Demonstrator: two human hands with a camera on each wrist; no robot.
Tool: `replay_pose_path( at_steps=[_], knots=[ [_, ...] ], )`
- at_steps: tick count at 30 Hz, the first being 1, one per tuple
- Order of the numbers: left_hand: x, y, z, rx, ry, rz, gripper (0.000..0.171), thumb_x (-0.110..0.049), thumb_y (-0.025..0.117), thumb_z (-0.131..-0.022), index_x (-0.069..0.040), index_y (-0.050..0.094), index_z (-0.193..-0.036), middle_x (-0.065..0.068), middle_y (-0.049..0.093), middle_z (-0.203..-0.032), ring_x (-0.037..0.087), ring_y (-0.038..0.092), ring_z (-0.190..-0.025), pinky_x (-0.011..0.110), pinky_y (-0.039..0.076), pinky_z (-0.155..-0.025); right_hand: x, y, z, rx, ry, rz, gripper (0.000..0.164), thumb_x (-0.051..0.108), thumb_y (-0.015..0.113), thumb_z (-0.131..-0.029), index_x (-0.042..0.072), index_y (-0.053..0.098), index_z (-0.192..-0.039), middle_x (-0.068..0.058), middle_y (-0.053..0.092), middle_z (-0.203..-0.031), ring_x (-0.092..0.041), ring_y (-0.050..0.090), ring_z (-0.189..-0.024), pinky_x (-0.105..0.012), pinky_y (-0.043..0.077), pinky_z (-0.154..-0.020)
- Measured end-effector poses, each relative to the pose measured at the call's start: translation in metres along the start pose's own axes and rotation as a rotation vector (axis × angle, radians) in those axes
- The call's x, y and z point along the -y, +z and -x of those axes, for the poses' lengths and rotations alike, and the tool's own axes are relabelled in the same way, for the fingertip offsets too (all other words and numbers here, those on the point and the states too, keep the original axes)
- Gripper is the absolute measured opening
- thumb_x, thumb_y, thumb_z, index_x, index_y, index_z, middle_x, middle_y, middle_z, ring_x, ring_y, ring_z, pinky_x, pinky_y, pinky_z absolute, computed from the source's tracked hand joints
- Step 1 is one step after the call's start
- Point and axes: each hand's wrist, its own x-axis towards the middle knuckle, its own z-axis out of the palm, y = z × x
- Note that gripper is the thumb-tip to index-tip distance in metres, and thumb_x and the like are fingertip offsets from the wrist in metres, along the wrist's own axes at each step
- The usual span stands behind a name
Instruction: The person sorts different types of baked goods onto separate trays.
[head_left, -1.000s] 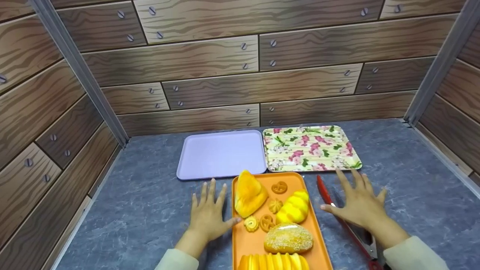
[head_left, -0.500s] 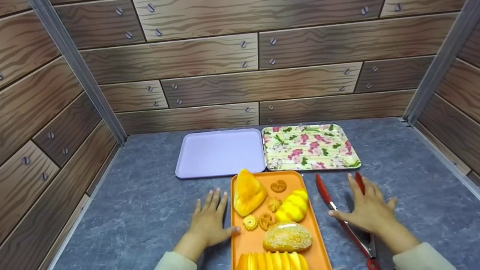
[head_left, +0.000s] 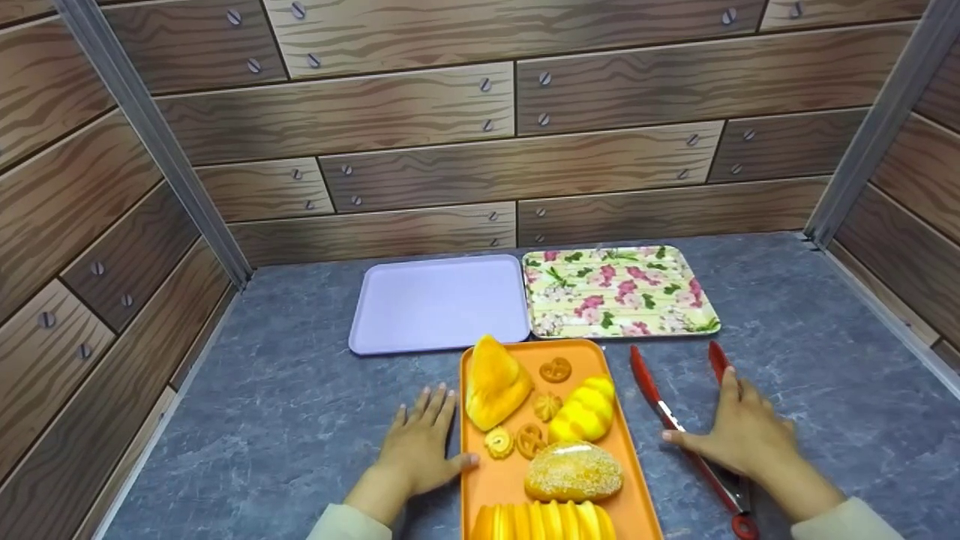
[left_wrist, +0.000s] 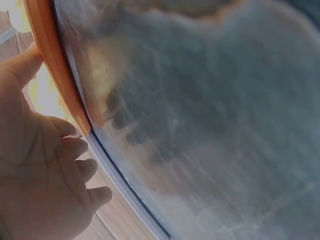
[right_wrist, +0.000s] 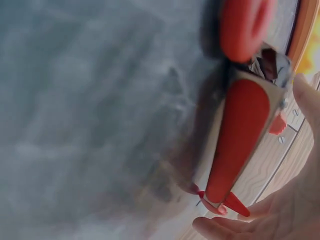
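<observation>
Red-handled tongs (head_left: 686,442) lie spread on the table to the right of the orange tray (head_left: 491,487). My right hand (head_left: 750,435) reaches over them, thumb by the left arm and fingertips by the right arm; in the right wrist view the tongs (right_wrist: 240,135) stand between thumb and fingers with gaps on both sides. My left hand (head_left: 420,442) lies beside the tray with fingers extended, its thumb over the left rim. The tray bears a triangular bread (head_left: 495,386), a yellow twisted bread (head_left: 583,411), a sesame bun (head_left: 574,472), a ridged loaf (head_left: 544,521) and small pretzels and cookies (head_left: 499,442).
A lilac tray (head_left: 442,304) and a flower-patterned tray (head_left: 622,292) sit side by side behind the orange tray, close to its far edge. Wood-patterned panels (head_left: 420,176) wall in the grey table (head_left: 262,420) at the back and both sides.
My right hand has moved back and right, then lowered over the tongs, uncovering the right arm's red tip. My left hand has drawn slightly nearer, its thumb still at the tray rim.
</observation>
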Motion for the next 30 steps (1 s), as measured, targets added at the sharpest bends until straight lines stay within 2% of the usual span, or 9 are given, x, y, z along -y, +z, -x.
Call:
replay_pose_path(
  at_steps=[7, 19, 24, 30],
  knots=[
    [0.0007, -0.0001, 0.0003, 0.021, 0.008, 0.020, 0.091, -0.072, 0.030, -0.072, -0.013, 0.014, -0.139, 0.006, 0.010, -0.143, 0.027, 0.008, -0.128, 0.052, 0.012, -0.097, -0.0063, 0.0013, 0.0040, 0.030, 0.025, -0.026, 0.136, 0.081, 0.049, -0.049, -0.022, 0.002, -0.126, -0.048, 0.019, -0.114, -0.060, 0.025, -0.099, -0.068, 0.029, -0.067],
    [-0.0009, 0.0009, 0.0005, 0.030, 0.050, 0.045, 0.083, -0.066, 0.032, -0.078, -0.011, 0.016, -0.139, 0.005, 0.014, -0.142, 0.025, 0.010, -0.127, 0.050, 0.014, -0.098, -0.0052, 0.0016, 0.0002, 0.069, 0.064, -0.072, 0.139, 0.078, 0.054, -0.046, -0.029, 0.003, -0.120, -0.052, 0.023, -0.105, -0.061, 0.029, -0.095, -0.063, 0.031, -0.076],
    [-0.0005, 0.0014, 0.0000, 0.043, 0.052, 0.067, 0.083, -0.065, 0.032, -0.078, -0.011, 0.014, -0.139, 0.005, 0.013, -0.142, 0.025, 0.010, -0.127, 0.049, 0.014, -0.098, -0.0059, 0.0001, -0.0021, 0.065, 0.080, -0.094, 0.138, 0.077, 0.058, -0.044, -0.031, 0.010, -0.116, -0.048, 0.031, -0.098, -0.056, 0.038, -0.087, -0.059, 0.035, -0.072],
    [-0.0001, 0.0013, -0.0001, 0.048, 0.054, 0.070, 0.083, -0.065, 0.032, -0.078, -0.011, 0.014, -0.139, 0.006, 0.013, -0.142, 0.026, 0.011, -0.127, 0.050, 0.013, -0.098, -0.0083, -0.0012, -0.0027, 0.046, 0.072, -0.120, 0.124, 0.073, 0.063, -0.042, -0.027, 0.029, -0.107, -0.039, 0.040, -0.089, -0.048, 0.045, -0.080, -0.054, 0.038, -0.068]
  ],
)
